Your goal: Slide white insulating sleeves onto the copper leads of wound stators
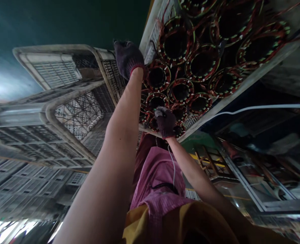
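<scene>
A crate rim (150,32) frames several ring-shaped motor stators (181,91) with copper windings, standing close together with their dark bores facing up. My left hand (128,60), in a dark knitted glove, is closed in a fist at the crate's left side; whatever lies inside its fingers is hidden. Over the near end of the crate, my right hand (165,122), gloved alike with greyish fingertips, has its fingers bent against the near rim of a stator (157,99). Loose copper leads stick out from some of the windings.
Plastic crates (73,112) with thick rims stand stacked on the left, one of them with a mesh of thin strips inside. A white cable (261,107) runs in from the right to the stator crate. A metal-framed rack (248,183) stands at lower right. Green floor (88,20) lies beyond.
</scene>
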The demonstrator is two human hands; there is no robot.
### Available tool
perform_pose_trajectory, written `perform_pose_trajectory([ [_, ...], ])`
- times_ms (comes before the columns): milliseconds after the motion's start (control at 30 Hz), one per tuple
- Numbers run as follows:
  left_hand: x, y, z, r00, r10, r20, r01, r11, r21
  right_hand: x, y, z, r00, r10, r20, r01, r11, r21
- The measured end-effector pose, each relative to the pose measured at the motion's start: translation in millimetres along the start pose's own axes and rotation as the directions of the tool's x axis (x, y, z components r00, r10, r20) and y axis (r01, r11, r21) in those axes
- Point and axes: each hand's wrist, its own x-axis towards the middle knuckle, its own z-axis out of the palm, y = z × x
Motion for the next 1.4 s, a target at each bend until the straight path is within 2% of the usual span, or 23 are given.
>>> perform_pose_trajectory([
  [133,2,-1,1.4,1.000,0.012,-0.015,-0.012,1.000,-0.011,2,-5,3,1.000,0.004,0.017,-0.004,1.000,-0.014],
  [200,2,-2,1.9,1.000,0.012,-0.018,-0.012,1.000,-0.009,-1,-7,-5,1.000,-0.012,0.005,0.012,1.000,0.015],
  [300,2,-1,1.1,1.000,0.003,-0.003,-0.003,1.000,0.014,-15,-3,-33,0.993,0.005,-0.118,0.007,0.995,0.104],
  [400,0,2,-1.3,0.999,-0.003,0.035,0.001,0.999,0.047,-28,10,-71,0.955,0.146,-0.257,-0.104,0.980,0.172],
  [467,0,4,-2.6,0.998,-0.011,0.059,0.006,0.996,0.088,-31,23,-92,0.930,0.221,-0.293,-0.171,0.967,0.189],
  [533,0,5,-2.6,0.999,-0.012,0.051,0.005,0.991,0.134,-27,36,-103,0.927,0.260,-0.270,-0.210,0.957,0.201],
  [667,0,4,-0.7,1.000,0.022,-0.007,-0.020,0.987,0.158,-11,56,-105,0.942,0.274,-0.192,-0.242,0.955,0.171],
  [733,-2,4,-0.9,1.000,0.017,-0.007,-0.015,0.986,0.164,-4,59,-103,0.954,0.243,-0.176,-0.231,0.969,0.086],
  [900,-7,6,-4.4,1.000,-0.007,0.002,0.007,0.971,0.238,3,56,-103,0.987,0.066,-0.147,-0.098,0.969,-0.226],
  [1033,-3,7,-3.0,1.000,-0.020,0.010,0.016,0.959,0.282,6,57,-106,0.998,-0.016,-0.067,-0.006,0.947,-0.320],
  [1233,2,4,1.2,0.999,0.011,-0.038,0.002,0.951,0.310,8,63,-110,0.994,0.042,-0.098,-0.060,0.981,-0.186],
  [1300,2,3,0.9,1.000,0.008,-0.002,-0.007,0.951,0.309,-1,64,-119,0.985,0.086,-0.153,-0.100,0.991,-0.085],
  [1400,12,0,6.6,0.999,0.015,0.030,-0.023,0.963,0.270,-24,69,-134,0.941,0.213,-0.263,-0.192,0.976,0.103],
])
